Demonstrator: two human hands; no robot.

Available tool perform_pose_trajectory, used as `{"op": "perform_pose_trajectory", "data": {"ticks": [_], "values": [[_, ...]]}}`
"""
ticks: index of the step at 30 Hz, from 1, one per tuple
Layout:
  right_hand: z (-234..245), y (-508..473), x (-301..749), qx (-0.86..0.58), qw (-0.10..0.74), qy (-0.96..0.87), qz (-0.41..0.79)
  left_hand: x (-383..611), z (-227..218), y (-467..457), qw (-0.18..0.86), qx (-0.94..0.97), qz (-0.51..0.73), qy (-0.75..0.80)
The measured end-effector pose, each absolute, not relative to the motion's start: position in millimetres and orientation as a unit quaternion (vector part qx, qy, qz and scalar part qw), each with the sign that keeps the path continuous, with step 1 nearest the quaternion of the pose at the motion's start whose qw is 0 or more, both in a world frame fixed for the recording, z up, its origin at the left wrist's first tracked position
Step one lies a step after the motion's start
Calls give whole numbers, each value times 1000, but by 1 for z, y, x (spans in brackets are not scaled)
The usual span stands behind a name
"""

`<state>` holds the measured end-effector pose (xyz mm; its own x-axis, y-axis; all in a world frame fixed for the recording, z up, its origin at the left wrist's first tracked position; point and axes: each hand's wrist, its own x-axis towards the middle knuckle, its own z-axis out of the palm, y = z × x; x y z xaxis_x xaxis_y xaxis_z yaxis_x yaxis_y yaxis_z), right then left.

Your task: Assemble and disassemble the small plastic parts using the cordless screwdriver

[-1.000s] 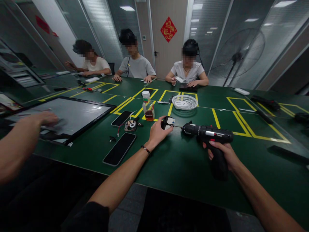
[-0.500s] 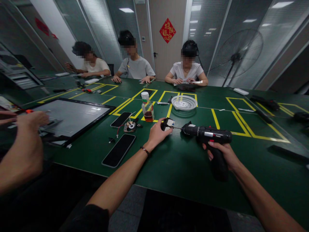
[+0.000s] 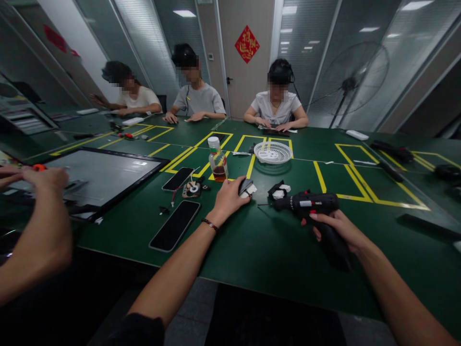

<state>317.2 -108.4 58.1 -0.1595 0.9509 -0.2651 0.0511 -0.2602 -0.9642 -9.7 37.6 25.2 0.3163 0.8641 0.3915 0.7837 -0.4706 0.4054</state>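
Near the bottle (image 3: 219, 166), a small part (image 3: 248, 188) is pinched in the left hand (image 3: 230, 197), apparently for steadiness, while farther right the drill (image 3: 317, 203) is gripped, fingers curled, by the right hand (image 3: 341, 228).

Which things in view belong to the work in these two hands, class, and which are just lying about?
In the work:
- power drill, in the right grip
- small dark-and-white part, in the left grip
- black-and-white piece near the drill's front, probably

Apparently lying about:
- near phone
- far phone
- bottle
- white basket
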Motion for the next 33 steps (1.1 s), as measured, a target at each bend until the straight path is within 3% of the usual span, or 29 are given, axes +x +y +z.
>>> {"op": "perform_pose_trajectory", "data": {"ticks": [24, 29, 33], "values": [[52, -139, 356, -590, 372, -374, 611, -19, 26, 47, 162, 839, 236, 463], [47, -161, 372, -656, 366, -326, 574, -20, 26, 51, 199, 779, 297, 515], [42, -172, 397, -714, 335, -313, 529, -14, 22, 56, 301, 677, 395, 544]]}}
